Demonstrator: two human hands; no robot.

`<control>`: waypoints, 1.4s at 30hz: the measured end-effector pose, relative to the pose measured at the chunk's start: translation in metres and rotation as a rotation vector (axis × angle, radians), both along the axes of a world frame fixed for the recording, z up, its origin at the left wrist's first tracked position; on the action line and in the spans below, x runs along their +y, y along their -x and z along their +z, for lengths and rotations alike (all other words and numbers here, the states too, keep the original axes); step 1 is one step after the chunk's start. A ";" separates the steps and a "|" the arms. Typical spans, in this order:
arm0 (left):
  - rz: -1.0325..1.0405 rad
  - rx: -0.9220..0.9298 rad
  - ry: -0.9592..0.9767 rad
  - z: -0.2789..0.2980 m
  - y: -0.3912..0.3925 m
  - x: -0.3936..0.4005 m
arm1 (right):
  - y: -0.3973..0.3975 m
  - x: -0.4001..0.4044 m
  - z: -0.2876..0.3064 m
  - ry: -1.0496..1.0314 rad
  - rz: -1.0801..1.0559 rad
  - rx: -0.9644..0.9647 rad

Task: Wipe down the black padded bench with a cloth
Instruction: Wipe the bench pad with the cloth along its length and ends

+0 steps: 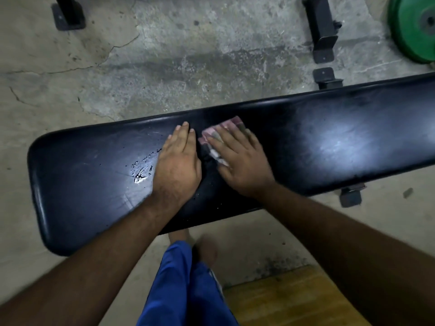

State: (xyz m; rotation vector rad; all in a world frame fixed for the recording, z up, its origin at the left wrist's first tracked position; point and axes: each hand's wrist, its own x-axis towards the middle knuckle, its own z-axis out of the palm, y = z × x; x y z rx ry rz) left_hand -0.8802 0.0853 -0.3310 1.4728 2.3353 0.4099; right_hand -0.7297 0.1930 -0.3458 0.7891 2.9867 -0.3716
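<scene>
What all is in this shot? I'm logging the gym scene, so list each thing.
bench: one, black, across the middle
cloth: one, pinkish, on the bench under the right hand
wet patch: one, shiny, on the bench beside the left hand
weight plate: one, green, top right on the floor
floor: grey, cracked concrete
left hand: flat on the bench
right hand: fingers straight, pressing the cloth

Bench (329, 142) runs across before me. My left hand (176, 161) lies flat on it, just left of my right hand (240, 161), which rests on the cloth (213, 135). Weight plate (414, 27) far right behind.
</scene>
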 end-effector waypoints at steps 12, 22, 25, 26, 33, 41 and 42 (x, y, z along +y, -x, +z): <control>0.024 0.025 -0.019 -0.007 -0.013 -0.023 | -0.046 -0.002 -0.006 -0.065 -0.263 0.034; -0.002 -0.009 -0.042 -0.008 -0.011 -0.035 | -0.057 -0.035 -0.003 -0.034 -0.500 -0.015; -0.013 -0.037 -0.064 -0.008 -0.008 -0.036 | -0.021 -0.110 0.000 0.004 -0.405 0.021; -0.005 -0.050 -0.081 -0.007 -0.006 -0.036 | -0.026 -0.122 0.001 0.023 -0.208 0.003; 0.000 -0.021 -0.081 -0.013 0.018 -0.047 | 0.007 -0.088 -0.004 -0.036 -0.571 0.050; -0.022 0.012 -0.097 -0.011 0.045 -0.050 | 0.032 -0.034 -0.008 -0.064 -0.618 0.033; -0.021 0.008 -0.087 -0.012 0.046 -0.050 | 0.044 -0.054 -0.007 -0.042 -0.485 0.030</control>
